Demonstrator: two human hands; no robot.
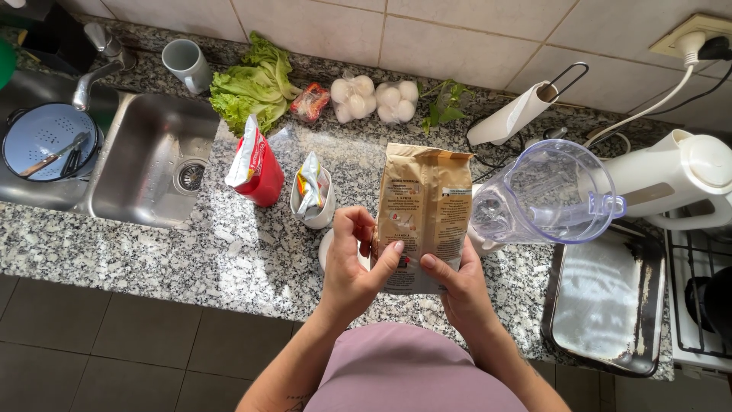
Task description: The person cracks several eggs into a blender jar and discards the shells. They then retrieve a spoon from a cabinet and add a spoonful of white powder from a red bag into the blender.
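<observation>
Fingers (393, 252) on tan paper bag (424, 206)

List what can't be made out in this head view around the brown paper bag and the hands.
- Brown paper bag: its lower part is covered by the left hand and right hand; contents unseen, top folded.
- White round thing behind the left hand: mostly hidden, kind unclear.
- Blender jug: its base is hidden by the bag and the jug's own body.
- Stove: cut off by the right edge.
- Colander in the sink: utensils too small to identify.
</observation>
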